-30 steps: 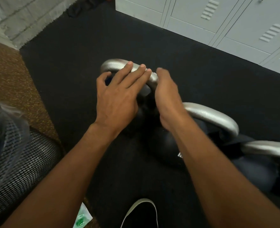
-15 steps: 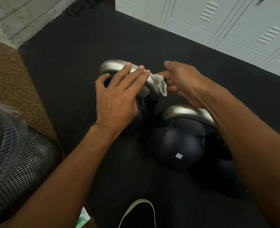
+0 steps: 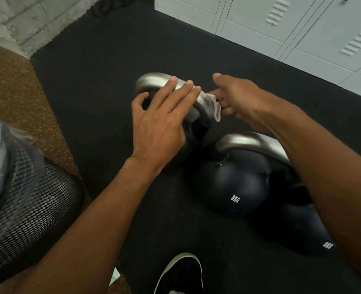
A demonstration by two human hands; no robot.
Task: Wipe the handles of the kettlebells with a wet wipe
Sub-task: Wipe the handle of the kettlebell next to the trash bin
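Three dark kettlebells with silver handles stand on the black floor mat. My left hand (image 3: 160, 122) lies flat over the silver handle (image 3: 152, 80) of the far kettlebell, fingers spread on top of it. My right hand (image 3: 236, 98) pinches a white wet wipe (image 3: 214, 108) that hangs against the right end of that handle. A second kettlebell (image 3: 232, 183), marked 8KG, sits nearer, its handle (image 3: 247, 143) partly under my right forearm. A third kettlebell (image 3: 298, 234) is mostly hidden behind that arm.
White metal lockers (image 3: 281, 24) line the far right. A black mesh bin (image 3: 27, 209) with a clear liner stands at the left on brown speckled flooring (image 3: 12, 98). My shoe (image 3: 181, 274) shows at the bottom edge. A small packet (image 3: 114, 276) lies beside it.
My right hand turned from edge-on against the handle to pinching the wipe at the handle's right end, and the arm swung right. The left hand stayed on the handle.
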